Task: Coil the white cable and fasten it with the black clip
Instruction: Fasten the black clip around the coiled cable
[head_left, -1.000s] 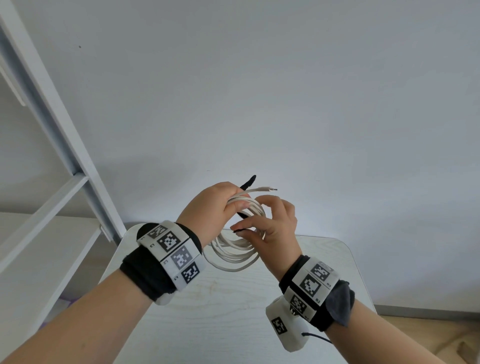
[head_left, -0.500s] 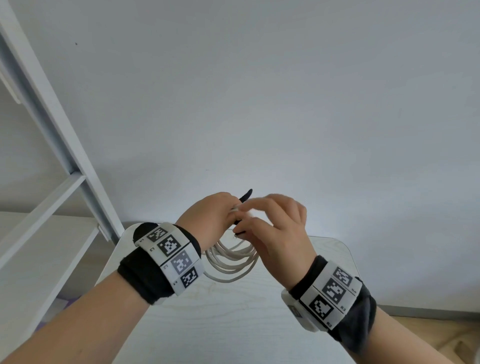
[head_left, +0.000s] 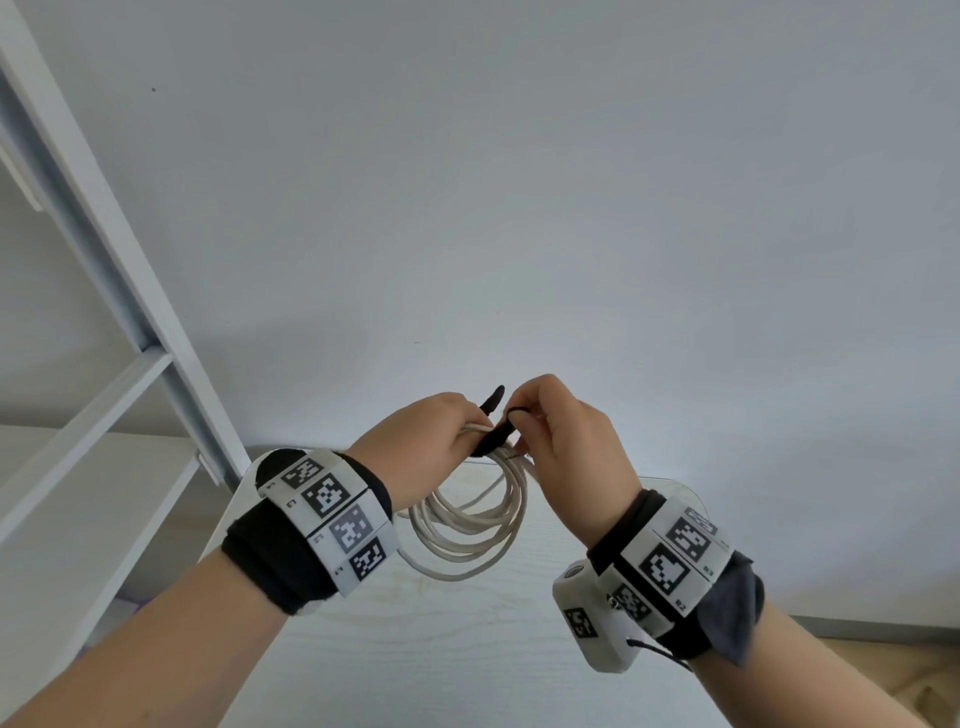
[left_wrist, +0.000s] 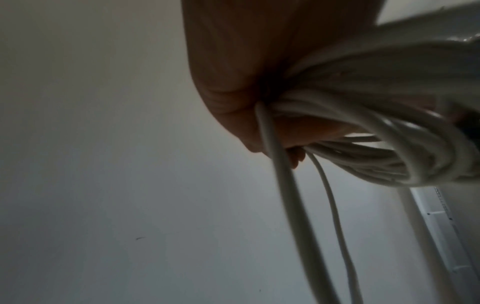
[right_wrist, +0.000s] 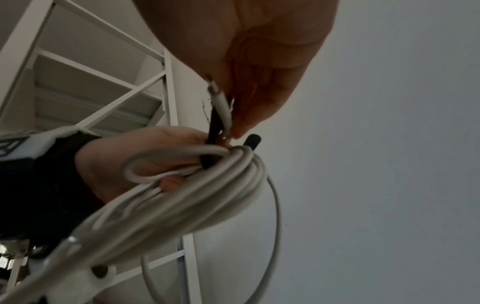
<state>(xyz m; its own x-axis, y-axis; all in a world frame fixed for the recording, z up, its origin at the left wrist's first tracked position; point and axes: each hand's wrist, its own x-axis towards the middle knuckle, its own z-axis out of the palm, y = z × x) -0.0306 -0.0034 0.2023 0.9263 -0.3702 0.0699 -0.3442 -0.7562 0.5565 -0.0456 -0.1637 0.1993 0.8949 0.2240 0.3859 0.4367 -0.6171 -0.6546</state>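
Observation:
The white cable (head_left: 467, 525) hangs as a coil of several loops above the table, held up between both hands. My left hand (head_left: 426, 441) grips the top of the coil (left_wrist: 363, 144); its fingers curl round the bundled strands (right_wrist: 202, 185). The black clip (head_left: 496, 431), a thin dark strap, crosses the bundle at the top, with one end (right_wrist: 250, 140) sticking up behind it. My right hand (head_left: 550, 431) pinches the other end of the clip (right_wrist: 215, 123) together with the cable's bare tip (right_wrist: 221, 102), right above the left hand's fingers.
A pale wooden table (head_left: 441, 649) lies below the hands. A white metal shelf frame (head_left: 119, 291) stands at the left, close to the table's corner. A plain grey wall fills the background.
My right hand has turned and risen to the top of the coil, and now pinches the clip's end there. The left hand keeps its grip; the coil hangs a little lower.

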